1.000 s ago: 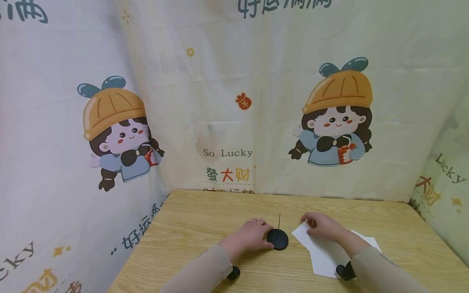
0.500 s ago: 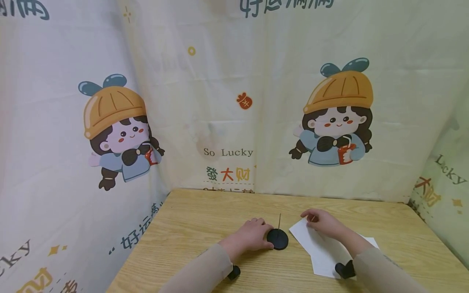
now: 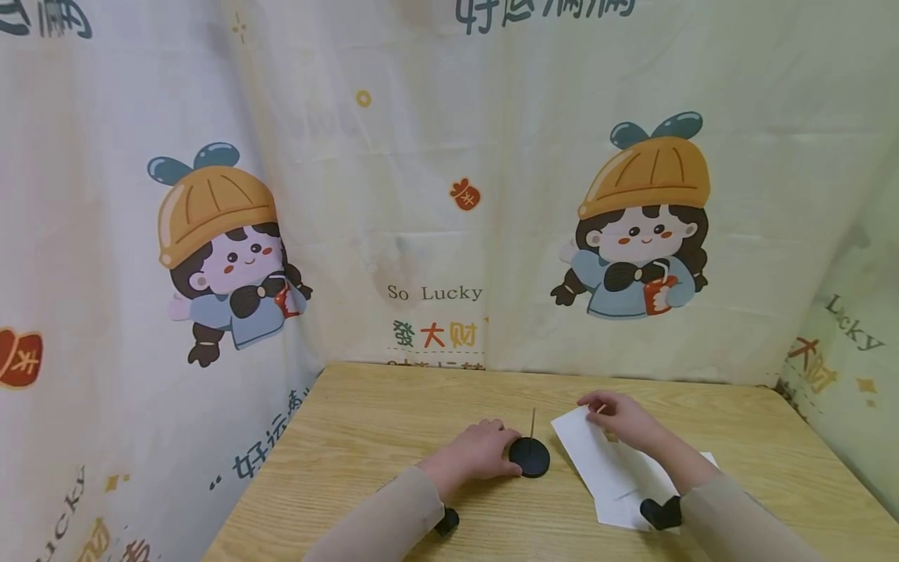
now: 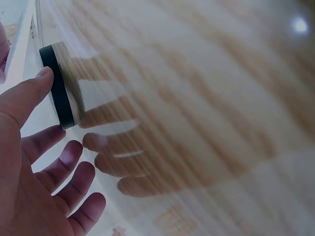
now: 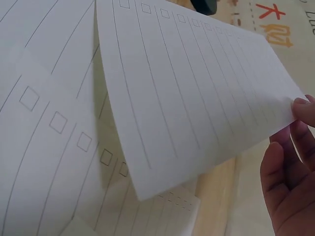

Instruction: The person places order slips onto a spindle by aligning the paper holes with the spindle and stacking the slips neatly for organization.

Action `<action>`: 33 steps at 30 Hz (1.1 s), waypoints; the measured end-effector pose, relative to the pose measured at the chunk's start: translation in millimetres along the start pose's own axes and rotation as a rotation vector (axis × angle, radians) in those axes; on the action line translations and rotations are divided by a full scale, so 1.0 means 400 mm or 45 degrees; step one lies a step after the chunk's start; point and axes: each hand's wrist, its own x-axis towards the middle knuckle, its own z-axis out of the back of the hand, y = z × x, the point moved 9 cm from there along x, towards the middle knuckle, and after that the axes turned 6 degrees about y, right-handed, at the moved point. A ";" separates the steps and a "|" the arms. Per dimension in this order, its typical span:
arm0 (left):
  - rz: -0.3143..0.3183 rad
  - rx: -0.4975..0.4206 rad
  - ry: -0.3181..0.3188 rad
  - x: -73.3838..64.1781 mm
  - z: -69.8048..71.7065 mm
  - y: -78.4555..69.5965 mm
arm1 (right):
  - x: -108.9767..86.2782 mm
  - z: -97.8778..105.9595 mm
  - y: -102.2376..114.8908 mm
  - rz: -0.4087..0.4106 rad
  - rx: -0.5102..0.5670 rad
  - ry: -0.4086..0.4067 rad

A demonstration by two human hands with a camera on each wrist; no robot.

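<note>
A paper spike, with a round black base [image 3: 531,462] and a thin upright rod [image 3: 533,421], stands on the table. My left hand [image 3: 480,450] holds the base at its left edge; in the left wrist view the thumb and index finger pinch the disc [image 4: 58,91], the other fingers loosely bent. To its right, my right hand [image 3: 627,423] pinches one corner of a white checklist sheet [image 5: 187,88] between thumb and fingers. That sheet, printed with lines and small boxes, is lifted and tilted. Under it lie more checklist sheets [image 5: 44,162], partly covered.
The wooden table [image 3: 393,406] reflects the left hand in the left wrist view. Printed cloth [image 3: 421,234] hangs behind it and at both sides. A black wrist mount [image 3: 660,513] is on the right sleeve, another [image 3: 447,521] on the left.
My right hand has moved slightly away toward the back, lifting the sheet, whose corner shifts left toward the spike. The left hand stays on the base.
</note>
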 end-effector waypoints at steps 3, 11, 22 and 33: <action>0.007 -0.011 0.005 0.000 -0.003 0.004 | -0.004 0.008 0.000 -0.038 0.055 -0.018; 0.025 -0.044 0.017 0.001 -0.010 0.019 | -0.023 0.027 0.019 -0.059 0.139 -0.080; 0.048 -0.126 0.017 -0.009 -0.005 0.038 | -0.044 0.040 0.034 -0.096 0.177 -0.108; 0.031 -0.152 -0.009 -0.027 0.007 0.053 | -0.068 0.035 0.048 -0.079 0.199 -0.115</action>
